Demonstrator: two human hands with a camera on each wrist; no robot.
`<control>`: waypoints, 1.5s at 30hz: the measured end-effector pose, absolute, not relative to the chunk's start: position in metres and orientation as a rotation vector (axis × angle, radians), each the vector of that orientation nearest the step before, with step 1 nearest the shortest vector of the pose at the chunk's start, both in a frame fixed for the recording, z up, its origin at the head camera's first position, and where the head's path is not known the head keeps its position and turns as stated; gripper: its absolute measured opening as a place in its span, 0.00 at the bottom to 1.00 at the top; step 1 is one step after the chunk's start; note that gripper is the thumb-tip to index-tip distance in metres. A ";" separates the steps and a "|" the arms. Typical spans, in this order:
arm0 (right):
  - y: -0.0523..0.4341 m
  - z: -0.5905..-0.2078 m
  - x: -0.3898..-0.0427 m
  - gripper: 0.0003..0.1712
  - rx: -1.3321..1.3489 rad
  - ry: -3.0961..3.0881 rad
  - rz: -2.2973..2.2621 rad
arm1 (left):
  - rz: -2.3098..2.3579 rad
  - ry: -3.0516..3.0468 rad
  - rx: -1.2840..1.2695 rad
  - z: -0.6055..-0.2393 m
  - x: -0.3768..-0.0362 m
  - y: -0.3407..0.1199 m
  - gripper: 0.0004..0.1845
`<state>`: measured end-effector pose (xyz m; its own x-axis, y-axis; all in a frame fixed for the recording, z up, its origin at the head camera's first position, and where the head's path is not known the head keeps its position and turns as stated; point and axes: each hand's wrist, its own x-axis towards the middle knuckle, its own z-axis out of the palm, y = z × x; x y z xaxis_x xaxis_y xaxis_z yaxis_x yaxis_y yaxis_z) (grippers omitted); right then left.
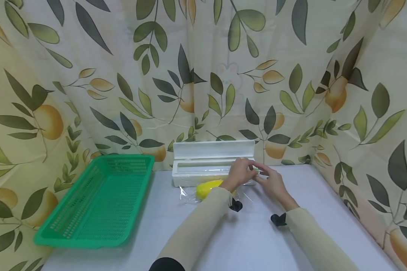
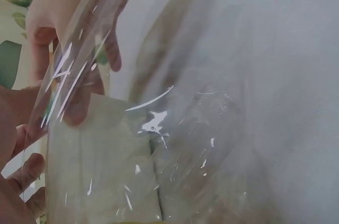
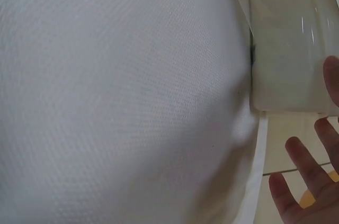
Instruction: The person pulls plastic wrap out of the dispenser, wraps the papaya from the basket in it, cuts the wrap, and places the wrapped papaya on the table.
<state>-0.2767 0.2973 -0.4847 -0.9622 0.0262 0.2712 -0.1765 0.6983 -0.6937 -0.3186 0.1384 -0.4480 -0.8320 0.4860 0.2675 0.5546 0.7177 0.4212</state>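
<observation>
A green basket [image 1: 95,203] sits on the white table [image 1: 251,241] — leaf-printed curtain [image 1: 203,75] behind.

Your left hand [image 1: 239,172] and right hand [image 1: 270,180] meet at the front edge of the open white plastic dispenser box [image 1: 211,162], and from the head view you cannot tell what each grip holds; the small green piece [image 1: 256,170] between them is too small to make out. Your left sleeve covers part of the yellow oblong object [image 1: 208,188]. In the left wrist view the clear plastic film [image 2: 159,128] blurs everything behind it. In the right wrist view only the fingertips [image 3: 302,171] show, cut off by the picture's edge.
</observation>
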 end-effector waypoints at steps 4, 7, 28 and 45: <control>0.292 -0.485 -0.279 0.34 0.113 -2.661 1.140 | -0.754 -2.788 -0.857 -0.447 -0.320 0.133 0.13; 0.289 -0.486 -0.280 0.35 0.097 -2.674 1.146 | -0.767 -2.798 -0.862 -0.446 -0.321 0.131 0.12; 0.290 -0.487 -0.284 0.40 0.101 -2.727 1.113 | -0.706 -2.832 -0.865 -0.443 -0.326 0.120 0.09; 0.296 -0.482 -0.280 0.43 0.000 -2.788 1.127 | -0.838 -2.889 -0.795 -0.438 -0.324 0.066 0.08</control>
